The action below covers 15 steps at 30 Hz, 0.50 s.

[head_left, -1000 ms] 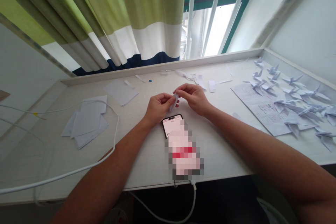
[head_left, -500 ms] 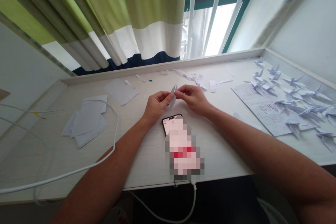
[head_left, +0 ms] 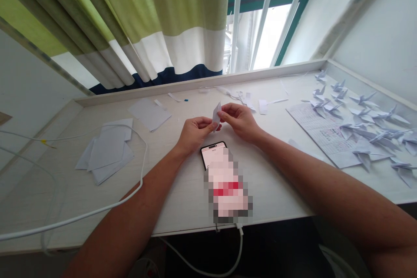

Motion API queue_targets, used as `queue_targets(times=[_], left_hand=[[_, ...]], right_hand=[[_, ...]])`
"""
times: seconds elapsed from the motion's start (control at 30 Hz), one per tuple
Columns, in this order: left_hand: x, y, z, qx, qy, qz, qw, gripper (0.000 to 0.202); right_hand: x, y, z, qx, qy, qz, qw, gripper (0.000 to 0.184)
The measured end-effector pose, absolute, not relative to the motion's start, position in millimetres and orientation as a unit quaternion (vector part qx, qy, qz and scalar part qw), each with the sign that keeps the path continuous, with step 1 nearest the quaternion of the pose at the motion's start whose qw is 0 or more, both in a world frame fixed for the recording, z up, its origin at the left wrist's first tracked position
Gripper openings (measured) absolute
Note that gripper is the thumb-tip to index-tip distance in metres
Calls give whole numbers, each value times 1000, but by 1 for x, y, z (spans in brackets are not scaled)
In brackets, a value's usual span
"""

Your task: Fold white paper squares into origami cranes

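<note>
A small piece of folded white paper, narrow and pointed at the top, is held upright between both hands above the desk. My left hand pinches its lower end between thumb and fingers. On the right edge, higher up, my right hand grips it with thumb and forefinger. Just below the hands lies a phone, its screen lit and mostly blurred out. Many folded paper cranes stand at the right side of the desk, some on a printed sheet.
Loose white paper sheets lie at the left, with more paper behind them. Paper scraps are scattered toward the back. A white cable loops over my left forearm. A raised rim borders the desk below the curtain.
My left fingers have slid down to the paper's lower end. The paper has turned, showing a broader face, and its two separate upper points now appear as one.
</note>
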<state>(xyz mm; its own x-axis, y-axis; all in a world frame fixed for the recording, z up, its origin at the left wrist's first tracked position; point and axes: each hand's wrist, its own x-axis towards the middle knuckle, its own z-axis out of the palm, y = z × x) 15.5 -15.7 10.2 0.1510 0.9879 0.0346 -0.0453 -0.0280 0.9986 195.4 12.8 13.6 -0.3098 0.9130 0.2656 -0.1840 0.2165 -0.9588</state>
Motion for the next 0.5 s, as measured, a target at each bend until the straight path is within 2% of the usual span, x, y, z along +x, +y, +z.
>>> queue_targets(times=[0.5], left_hand=[[15, -10, 4, 557, 440, 528, 466, 40]], right_hand=[[196, 13, 12, -346, -629, 499, 486, 38]])
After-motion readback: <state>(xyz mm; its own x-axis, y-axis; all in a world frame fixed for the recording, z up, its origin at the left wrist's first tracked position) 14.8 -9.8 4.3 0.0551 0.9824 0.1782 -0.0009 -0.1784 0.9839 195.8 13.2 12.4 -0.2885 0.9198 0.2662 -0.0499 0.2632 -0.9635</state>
